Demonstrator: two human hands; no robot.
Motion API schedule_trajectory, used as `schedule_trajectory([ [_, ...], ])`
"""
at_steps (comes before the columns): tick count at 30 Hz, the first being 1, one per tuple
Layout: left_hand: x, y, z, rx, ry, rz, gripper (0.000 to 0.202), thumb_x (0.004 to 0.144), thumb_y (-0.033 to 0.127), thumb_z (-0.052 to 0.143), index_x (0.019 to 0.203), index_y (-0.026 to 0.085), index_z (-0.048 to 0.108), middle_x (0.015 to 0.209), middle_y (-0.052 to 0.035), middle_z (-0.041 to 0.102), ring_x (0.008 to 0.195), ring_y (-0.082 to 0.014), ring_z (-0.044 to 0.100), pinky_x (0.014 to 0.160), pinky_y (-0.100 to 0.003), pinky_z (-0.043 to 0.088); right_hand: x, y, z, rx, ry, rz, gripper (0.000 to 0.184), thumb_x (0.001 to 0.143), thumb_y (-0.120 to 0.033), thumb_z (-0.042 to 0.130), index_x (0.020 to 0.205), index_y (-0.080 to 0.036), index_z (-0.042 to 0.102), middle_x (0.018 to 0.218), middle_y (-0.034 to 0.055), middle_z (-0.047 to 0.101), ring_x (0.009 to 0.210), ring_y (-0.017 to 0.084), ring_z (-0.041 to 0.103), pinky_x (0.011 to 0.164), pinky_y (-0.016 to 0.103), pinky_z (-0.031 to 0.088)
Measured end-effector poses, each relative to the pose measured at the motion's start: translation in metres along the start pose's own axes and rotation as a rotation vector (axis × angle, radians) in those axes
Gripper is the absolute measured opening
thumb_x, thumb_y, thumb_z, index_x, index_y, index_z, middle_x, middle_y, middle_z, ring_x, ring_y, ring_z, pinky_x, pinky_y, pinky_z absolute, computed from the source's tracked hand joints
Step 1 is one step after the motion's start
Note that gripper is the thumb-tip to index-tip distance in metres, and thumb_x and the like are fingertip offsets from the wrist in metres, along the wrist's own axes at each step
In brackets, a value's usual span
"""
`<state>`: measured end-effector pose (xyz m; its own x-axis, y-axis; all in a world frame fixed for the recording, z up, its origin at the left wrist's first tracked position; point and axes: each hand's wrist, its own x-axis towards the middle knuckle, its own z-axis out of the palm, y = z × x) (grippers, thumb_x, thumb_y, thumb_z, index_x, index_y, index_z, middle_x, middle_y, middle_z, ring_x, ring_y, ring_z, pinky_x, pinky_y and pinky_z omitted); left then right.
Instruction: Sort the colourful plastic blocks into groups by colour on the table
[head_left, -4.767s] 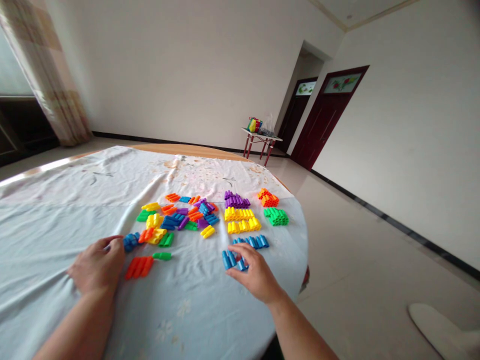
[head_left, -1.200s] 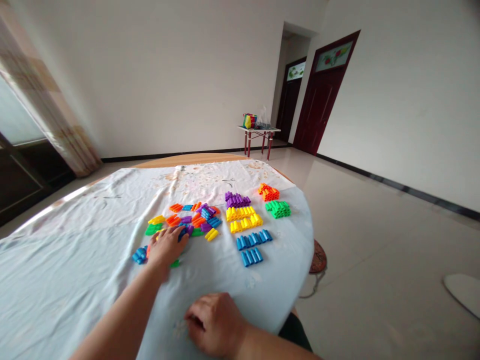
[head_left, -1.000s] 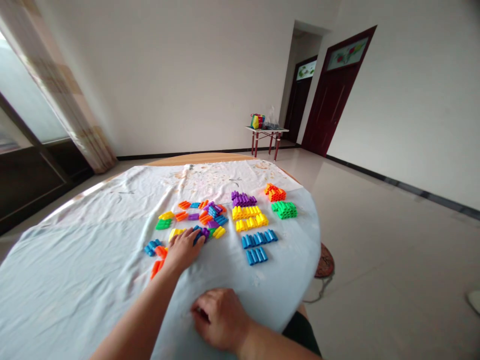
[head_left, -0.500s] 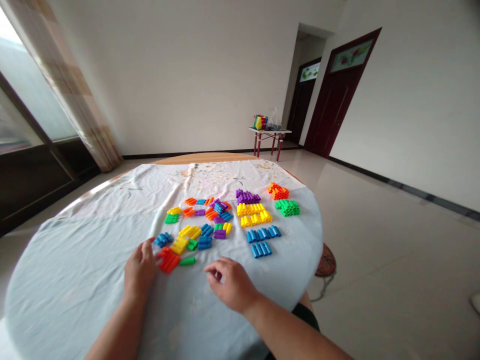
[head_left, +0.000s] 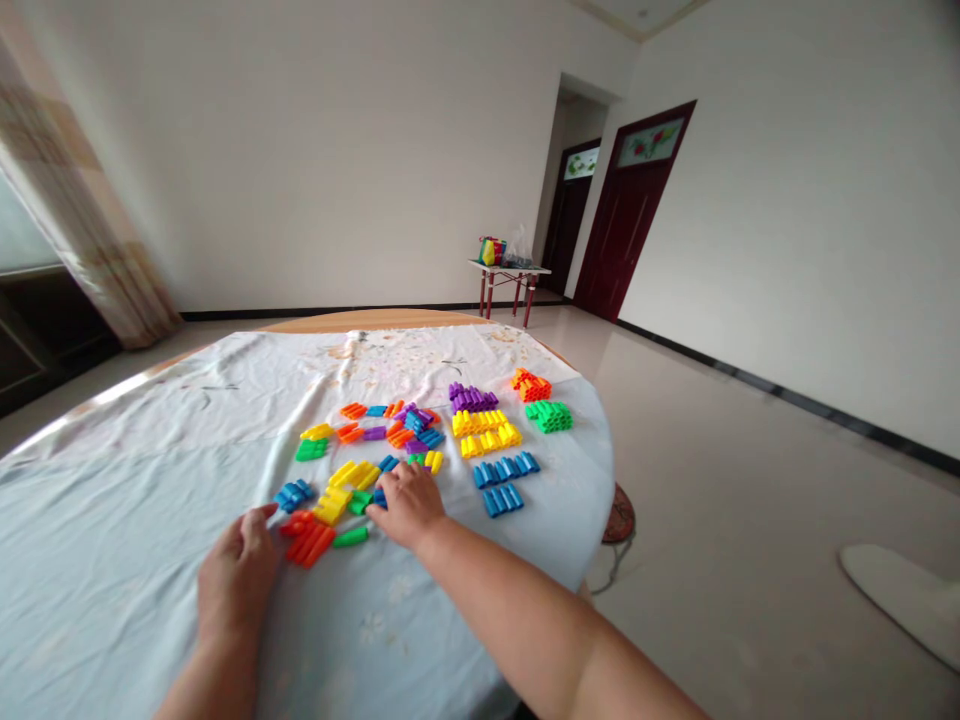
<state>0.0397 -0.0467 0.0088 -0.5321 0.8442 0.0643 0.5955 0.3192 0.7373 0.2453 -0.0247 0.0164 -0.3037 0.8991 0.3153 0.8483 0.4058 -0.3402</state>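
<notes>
A round table under a pale blue cloth [head_left: 135,500] carries many coloured plastic tube blocks. My left hand [head_left: 240,575] lies flat on the cloth, fingers stretched, its thumb beside a row of orange blocks [head_left: 309,540]. My right hand [head_left: 406,505] reaches into the loose mixed pile [head_left: 375,440], its fingers curled down over a blue block [head_left: 379,497]. A yellow block [head_left: 330,507] and a green one [head_left: 350,537] lie between my hands. To the right stand sorted groups: purple [head_left: 472,398], yellow [head_left: 486,432], orange [head_left: 531,384], green [head_left: 549,415] and two blue rows [head_left: 504,482].
The table's rim [head_left: 600,480] curves close to the sorted groups on the right. Beyond it are a tiled floor, a small red-legged table [head_left: 510,272] with bags, dark red doors [head_left: 630,210], a curtain [head_left: 82,220] at left and a white object [head_left: 900,600] on the floor.
My right hand has moved forward from the bare cloth into the loose pile and curled over a blue block. My left hand has slid back a little from the orange blocks.
</notes>
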Motion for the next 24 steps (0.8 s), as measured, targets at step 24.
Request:
schedule_trajectory([
  [24, 0.013, 0.012, 0.005, -0.014, 0.063, -0.047, 0.044, 0.079, 0.036, 0.033, 0.101, 0.017, 0.067, 0.070, -0.0051, 0.065, 0.071, -0.0214, 0.057, 0.054, -0.026, 0.039, -0.066, 0.053, -0.057, 0.329, 0.074, -0.147, 0.041, 0.072, -0.014, 0.063, 0.112, -0.023, 0.058, 0.106, 0.0030, 0.062, 0.102, 0.018, 0.053, 0.092, 0.031, 0.039],
])
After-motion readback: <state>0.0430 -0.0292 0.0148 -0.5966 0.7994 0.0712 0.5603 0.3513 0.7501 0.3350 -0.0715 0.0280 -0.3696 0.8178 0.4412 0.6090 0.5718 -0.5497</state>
